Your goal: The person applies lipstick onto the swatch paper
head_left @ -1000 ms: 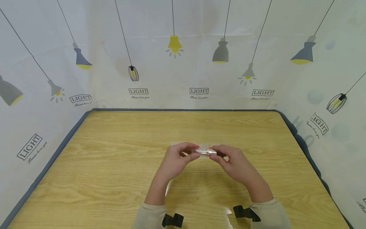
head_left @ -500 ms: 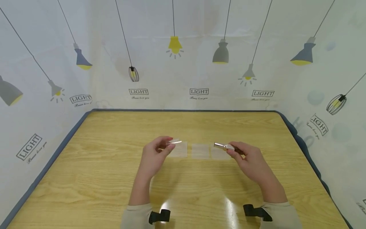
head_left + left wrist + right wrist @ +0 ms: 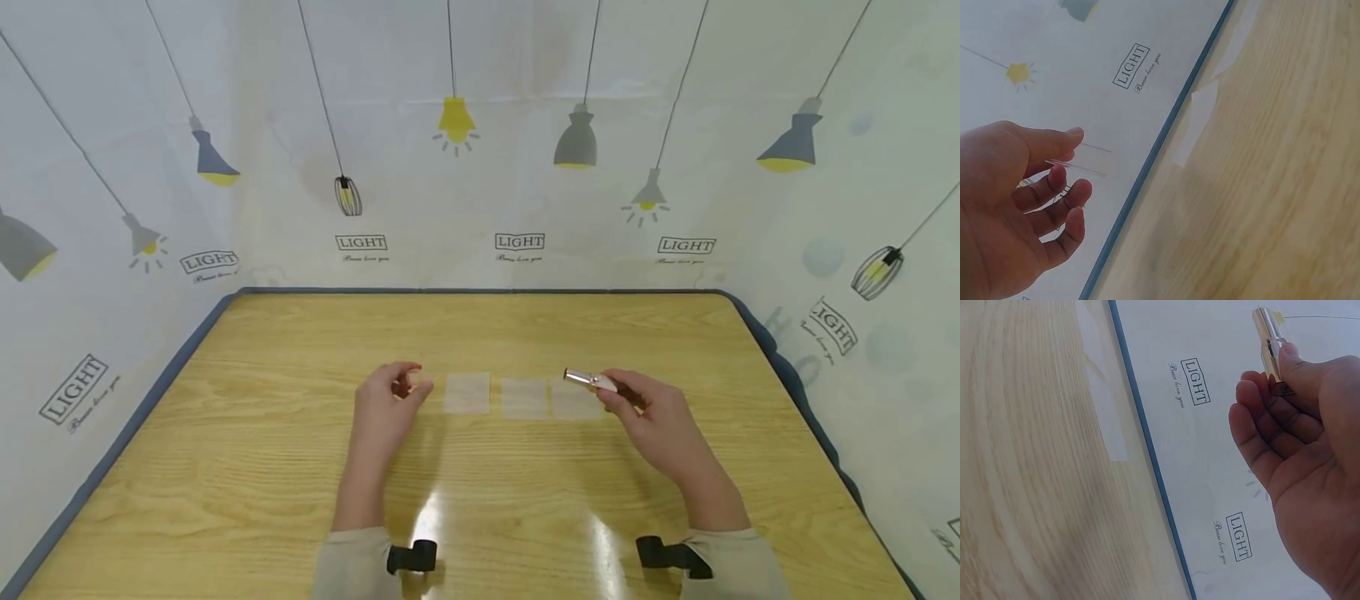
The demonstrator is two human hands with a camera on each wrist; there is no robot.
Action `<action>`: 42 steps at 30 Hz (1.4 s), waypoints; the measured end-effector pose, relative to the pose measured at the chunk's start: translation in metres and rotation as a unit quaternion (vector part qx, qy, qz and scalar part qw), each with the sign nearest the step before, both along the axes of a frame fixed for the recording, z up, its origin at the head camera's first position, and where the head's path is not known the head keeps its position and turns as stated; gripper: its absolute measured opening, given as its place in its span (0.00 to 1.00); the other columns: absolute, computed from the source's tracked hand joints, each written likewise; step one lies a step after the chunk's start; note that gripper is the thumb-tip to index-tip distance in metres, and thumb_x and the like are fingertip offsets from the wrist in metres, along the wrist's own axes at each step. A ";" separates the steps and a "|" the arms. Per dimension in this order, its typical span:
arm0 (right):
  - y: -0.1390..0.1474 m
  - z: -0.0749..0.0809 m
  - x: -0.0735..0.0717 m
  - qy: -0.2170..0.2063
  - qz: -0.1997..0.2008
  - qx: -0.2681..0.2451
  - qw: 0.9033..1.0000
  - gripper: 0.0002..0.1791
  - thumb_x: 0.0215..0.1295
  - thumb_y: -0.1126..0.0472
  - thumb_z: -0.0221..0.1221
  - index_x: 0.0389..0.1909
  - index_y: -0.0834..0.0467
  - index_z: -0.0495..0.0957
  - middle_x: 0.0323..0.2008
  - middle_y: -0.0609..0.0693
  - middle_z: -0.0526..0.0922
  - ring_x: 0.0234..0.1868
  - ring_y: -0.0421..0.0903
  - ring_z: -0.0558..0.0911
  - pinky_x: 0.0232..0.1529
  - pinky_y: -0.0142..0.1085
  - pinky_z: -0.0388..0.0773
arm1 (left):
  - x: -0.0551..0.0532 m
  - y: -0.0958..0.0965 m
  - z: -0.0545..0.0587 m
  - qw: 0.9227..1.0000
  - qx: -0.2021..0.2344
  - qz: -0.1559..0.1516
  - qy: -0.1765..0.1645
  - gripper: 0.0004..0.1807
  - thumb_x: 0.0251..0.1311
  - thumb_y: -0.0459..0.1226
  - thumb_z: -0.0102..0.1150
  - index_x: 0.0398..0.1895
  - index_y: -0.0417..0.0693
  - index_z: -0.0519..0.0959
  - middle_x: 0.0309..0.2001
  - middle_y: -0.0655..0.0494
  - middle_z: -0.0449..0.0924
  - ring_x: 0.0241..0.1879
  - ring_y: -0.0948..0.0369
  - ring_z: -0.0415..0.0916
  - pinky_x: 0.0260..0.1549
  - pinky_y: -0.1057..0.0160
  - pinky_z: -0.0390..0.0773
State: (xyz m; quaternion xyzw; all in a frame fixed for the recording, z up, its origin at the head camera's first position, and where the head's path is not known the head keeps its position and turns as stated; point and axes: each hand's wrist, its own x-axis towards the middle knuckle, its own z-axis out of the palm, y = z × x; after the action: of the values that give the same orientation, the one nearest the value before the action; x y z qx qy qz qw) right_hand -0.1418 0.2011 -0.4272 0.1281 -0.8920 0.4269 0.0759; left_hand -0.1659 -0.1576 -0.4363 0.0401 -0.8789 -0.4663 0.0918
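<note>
Between thumb and forefinger my left hand (image 3: pixel 384 408) pinches a clear lipstick cap (image 3: pixel 1091 160), see-through and seen best in the left wrist view. Its other fingers are loosely bent. My right hand (image 3: pixel 654 421) pinches the base of a shiny silver-gold lipstick tube (image 3: pixel 581 377), uncapped and pointing left and slightly up in the head view. The right wrist view shows the lipstick (image 3: pixel 1269 344) held by thumb and fingertips. Both hands are above the table, well apart. Three thin whitish squares lie in a row between them: left (image 3: pixel 467 393), middle (image 3: pixel 524 398) and right (image 3: pixel 573 400).
The wooden table (image 3: pixel 247 433) has a dark blue edging (image 3: pixel 480 290) along its back and sides. A whitish curtain (image 3: pixel 420 50) printed with lamps stands around it. The right square lies partly behind the right hand's fingers.
The clear cap has come off the lipstick. My left hand carried it left and my right hand took the lipstick right, uncovering the squares. Since half a second ago, the left hand moved slightly farther left.
</note>
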 end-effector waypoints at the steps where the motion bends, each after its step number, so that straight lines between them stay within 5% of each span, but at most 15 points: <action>1: 0.000 0.000 0.000 0.000 0.000 -0.001 1.000 0.17 0.79 0.58 0.61 0.60 0.62 0.83 0.41 0.55 0.90 0.38 0.36 0.83 0.37 0.30 0.80 | -0.002 -0.001 -0.002 1.000 -0.007 -0.001 -0.005 0.19 0.68 0.38 0.72 0.59 0.41 0.85 0.39 0.48 0.79 0.43 0.52 0.80 0.38 0.62 0.79; 16: 0.002 -0.003 -0.001 -0.016 0.010 -0.027 0.999 0.19 0.81 0.58 0.59 0.63 0.65 0.81 0.45 0.60 0.89 0.41 0.39 0.87 0.39 0.29 0.83 | -0.016 -0.010 -0.024 0.994 -0.086 -0.014 -0.063 0.21 0.71 0.40 0.67 0.63 0.40 0.83 0.39 0.50 0.74 0.39 0.55 0.74 0.34 0.61 0.71; 22: 0.002 -0.001 0.000 -0.024 0.011 -0.032 0.999 0.19 0.81 0.58 0.59 0.63 0.64 0.82 0.44 0.59 0.89 0.40 0.34 0.85 0.39 0.29 0.83 | -0.018 -0.010 -0.026 0.992 -0.098 -0.016 -0.076 0.24 0.73 0.40 0.65 0.67 0.41 0.80 0.44 0.46 0.76 0.39 0.54 0.75 0.32 0.62 0.72; 29: -0.001 -0.003 -0.002 -0.027 0.018 -0.035 0.999 0.19 0.81 0.58 0.59 0.63 0.65 0.81 0.46 0.61 0.89 0.42 0.43 0.87 0.41 0.28 0.84 | -0.020 -0.011 -0.028 0.991 -0.106 -0.009 -0.085 0.25 0.75 0.41 0.63 0.71 0.43 0.77 0.57 0.40 0.79 0.45 0.48 0.80 0.39 0.54 0.81; 34: 0.001 -0.003 -0.002 -0.031 0.010 -0.029 0.999 0.20 0.81 0.57 0.59 0.64 0.64 0.81 0.45 0.59 0.89 0.40 0.33 0.85 0.40 0.29 0.84 | -0.021 -0.008 -0.026 0.990 -0.111 -0.015 -0.082 0.26 0.75 0.39 0.63 0.73 0.42 0.75 0.58 0.41 0.80 0.48 0.47 0.81 0.41 0.52 0.83; 42: 0.001 -0.004 -0.003 -0.021 0.012 -0.026 0.999 0.19 0.80 0.57 0.59 0.63 0.64 0.82 0.45 0.60 0.89 0.40 0.33 0.84 0.38 0.29 0.83 | -0.023 -0.009 -0.028 0.985 -0.149 -0.003 -0.085 0.27 0.76 0.40 0.62 0.74 0.44 0.73 0.56 0.43 0.81 0.46 0.49 0.81 0.39 0.52 0.82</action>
State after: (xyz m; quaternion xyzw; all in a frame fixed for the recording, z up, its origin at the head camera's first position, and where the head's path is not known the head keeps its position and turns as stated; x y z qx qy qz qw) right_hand -0.1450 0.2020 -0.4309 0.1274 -0.8802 0.4538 0.0553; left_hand -0.1890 -0.1662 -0.4642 0.0623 -0.9432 -0.3257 0.0205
